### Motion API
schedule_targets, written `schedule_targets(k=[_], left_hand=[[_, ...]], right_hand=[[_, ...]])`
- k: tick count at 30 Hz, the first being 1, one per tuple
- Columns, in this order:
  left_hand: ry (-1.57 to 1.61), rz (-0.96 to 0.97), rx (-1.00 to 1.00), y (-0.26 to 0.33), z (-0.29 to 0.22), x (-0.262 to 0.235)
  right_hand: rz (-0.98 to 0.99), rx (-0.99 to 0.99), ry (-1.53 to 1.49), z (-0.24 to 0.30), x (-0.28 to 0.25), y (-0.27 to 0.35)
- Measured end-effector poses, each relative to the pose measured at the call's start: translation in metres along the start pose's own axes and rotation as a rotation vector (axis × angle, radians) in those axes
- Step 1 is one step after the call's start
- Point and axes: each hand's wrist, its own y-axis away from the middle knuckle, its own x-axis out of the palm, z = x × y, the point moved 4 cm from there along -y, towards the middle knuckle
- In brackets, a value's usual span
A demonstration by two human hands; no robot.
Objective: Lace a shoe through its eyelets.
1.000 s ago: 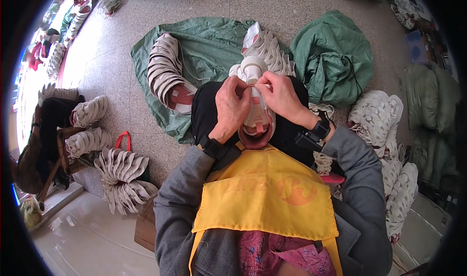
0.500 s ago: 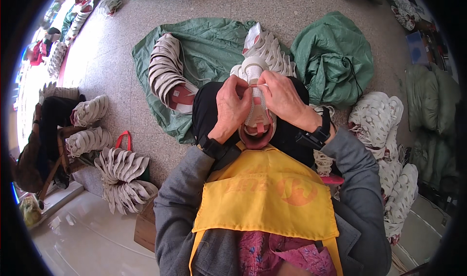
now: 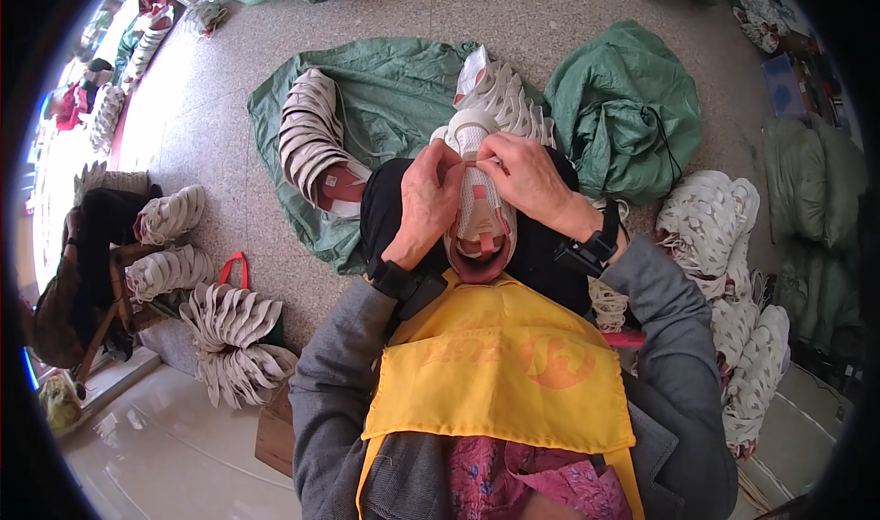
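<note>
A white shoe upper [image 3: 476,215] with a reddish lining lies lengthwise over my lap, its toe pointing away from me. My left hand [image 3: 424,199] is closed at its left side, thumb and fingers pinched at the throat. From the right, my right hand [image 3: 532,182] pinches the same spot, and the fingertips of both hands almost meet. Any lace between them is too small to make out. Just beyond the toe, a row of nested white uppers [image 3: 515,98] rests on a green sack [image 3: 394,71].
Another curved stack of uppers [image 3: 310,121] lies on the sack's left. A bunched green bag [image 3: 628,107] sits at the right. More white uppers are piled on the right [image 3: 710,213] and left [image 3: 236,323]. At far left, a person [image 3: 60,300] is partly visible beside a wooden chair [image 3: 115,291].
Both hands and the shoe upper have shifted slightly left in the picture. The fingers stay pinched at the throat, and the left hand has turned a little.
</note>
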Motion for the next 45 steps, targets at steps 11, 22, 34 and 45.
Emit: schedule_targets(k=[11,22,34,45], left_hand=[[0.081,0.17,-0.112,-0.017,0.013,-0.039],[0.349,0.048,-0.379,0.038,0.025,-0.145],[-0.507,0.107,0.218,0.013,-0.032,-0.083],[-0.456,0.215,0.179,0.008,-0.017,-0.092]], right_hand=[[0.212,0.099,0.021,-0.003,-0.026,-0.004],[0.206,0.301,0.071,-0.006,-0.102,0.034],[0.082,0.1,0.205,-0.002,-0.099,0.037],[0.013,0.271,0.192,-0.009,-0.139,0.062]])
